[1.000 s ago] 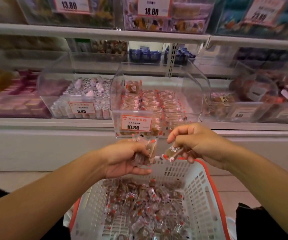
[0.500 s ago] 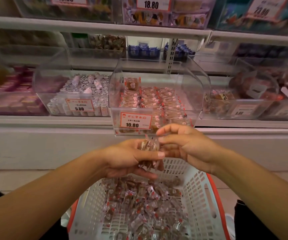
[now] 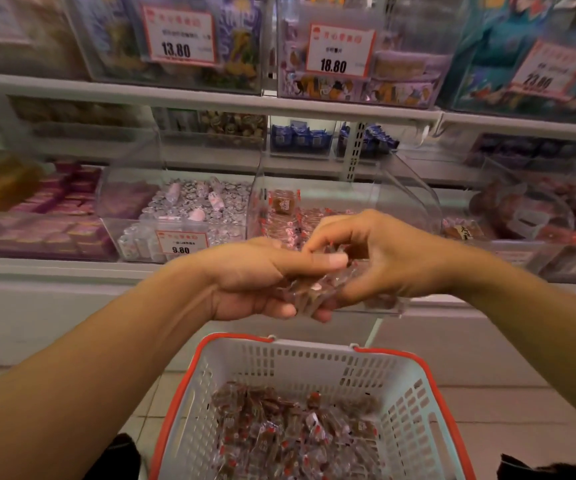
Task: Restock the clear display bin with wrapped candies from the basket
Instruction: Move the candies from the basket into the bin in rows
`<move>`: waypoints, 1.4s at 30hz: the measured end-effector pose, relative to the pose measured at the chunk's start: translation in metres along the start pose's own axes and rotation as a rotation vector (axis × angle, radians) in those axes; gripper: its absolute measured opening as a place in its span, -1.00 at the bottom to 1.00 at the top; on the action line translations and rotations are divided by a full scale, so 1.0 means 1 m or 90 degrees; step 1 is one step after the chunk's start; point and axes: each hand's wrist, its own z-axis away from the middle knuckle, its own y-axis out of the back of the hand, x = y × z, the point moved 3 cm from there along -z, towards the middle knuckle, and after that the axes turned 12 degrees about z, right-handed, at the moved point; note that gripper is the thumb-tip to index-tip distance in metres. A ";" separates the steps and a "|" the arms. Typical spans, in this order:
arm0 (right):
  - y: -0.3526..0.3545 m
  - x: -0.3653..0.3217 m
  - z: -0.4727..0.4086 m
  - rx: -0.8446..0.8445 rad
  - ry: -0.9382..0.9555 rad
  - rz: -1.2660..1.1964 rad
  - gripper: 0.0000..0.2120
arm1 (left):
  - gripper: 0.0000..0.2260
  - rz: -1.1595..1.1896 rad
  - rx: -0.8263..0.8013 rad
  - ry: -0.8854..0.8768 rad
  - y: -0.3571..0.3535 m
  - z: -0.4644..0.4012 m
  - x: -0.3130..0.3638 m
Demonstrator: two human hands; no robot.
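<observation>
A white basket with a red rim (image 3: 281,342) stands low in front of me, holding many clear-wrapped brown candies with red ends (image 3: 290,434). My left hand (image 3: 255,275) grips a bunch of these candies (image 3: 309,292) between thumb and fingers. My right hand (image 3: 380,258) meets it from the right, its fingers curled onto the same bunch. Both hands are raised before the clear display bin (image 3: 407,192), which holds rows of the same candies (image 3: 281,202) and is partly hidden behind them.
A neighbouring clear bin of silver and pink sweets (image 3: 189,209) carries a 9.80 tag. Purple boxes (image 3: 37,220) lie at the left, dark wrapped goods (image 3: 521,213) at the right. The upper shelf (image 3: 210,95) holds bins tagged 13.80 and 18.80. Tiled floor lies below.
Both hands have risen from just above the basket toward the clear bin, staying together on the bunch. The right hand's single candy has joined the bunch. The view has tilted upward.
</observation>
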 end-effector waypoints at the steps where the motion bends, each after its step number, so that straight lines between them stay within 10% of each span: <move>1: 0.006 0.003 -0.009 0.019 0.001 -0.033 -0.60 | -0.55 0.016 0.015 -0.019 0.006 0.003 0.010; 7: 0.025 0.089 -0.082 0.192 -0.279 -0.147 -0.67 | -0.59 -0.429 0.547 -0.316 0.078 0.012 0.045; 12: 0.005 0.134 -0.146 0.200 -0.396 0.006 -0.49 | -0.77 -0.747 0.465 -0.255 0.085 -0.020 0.021; 21: -0.013 0.152 -0.176 0.121 -0.230 0.466 -0.32 | -0.81 -0.776 0.446 -0.321 0.093 -0.029 0.019; 28: -0.010 0.175 -0.168 -0.062 -0.174 0.558 -0.35 | -0.74 -0.774 0.449 -0.338 0.092 -0.028 0.017; 42: 0.003 0.119 -0.184 -0.066 -0.166 0.579 -0.34 | -0.82 -0.772 0.497 -0.320 0.086 -0.021 0.017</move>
